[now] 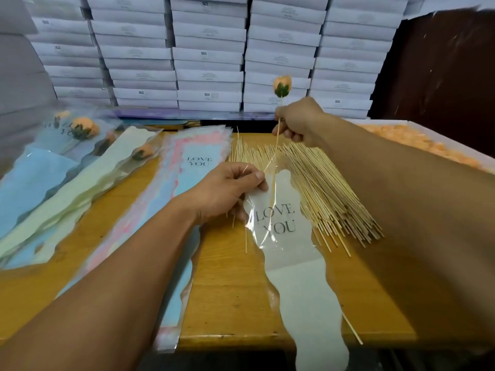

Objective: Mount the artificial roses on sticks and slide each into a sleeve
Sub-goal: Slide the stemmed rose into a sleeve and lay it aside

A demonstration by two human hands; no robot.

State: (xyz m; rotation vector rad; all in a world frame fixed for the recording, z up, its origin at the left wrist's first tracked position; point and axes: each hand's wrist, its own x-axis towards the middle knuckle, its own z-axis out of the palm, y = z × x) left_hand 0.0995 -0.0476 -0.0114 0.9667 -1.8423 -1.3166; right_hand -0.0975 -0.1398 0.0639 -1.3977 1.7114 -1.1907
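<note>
A: Our right hand (296, 124) pinches a thin bamboo stick (276, 156) just below the peach-orange artificial rose with a green calyx (281, 85), held up over the far middle of the table. Our left hand (227, 190) grips the mouth of a clear plastic sleeve with a white liner printed LOVE YOU (292, 253); thumb and fingers pinch its top edge.

B: The stick's lower end already seems to be inside the mouth. To do this well, we should keep the mouth spread and feed the stick straight down the liner, so the tip doesn't catch the film.

A: Counts, then. One rose in hand, one sleeve being filled.

B: At far left we make out about four finished sleeved roses (83, 128), though blur makes that uncertain. Empty pastel sleeves (195, 156) lie stacked left of our hand, too many to count.

A: Loose bamboo sticks (329, 194) fan across the wooden table (230, 290) on the right, uncountable. A heap of loose orange rose heads (417, 141) fills the far right, with stacked white boxes (209, 54) behind.
</note>
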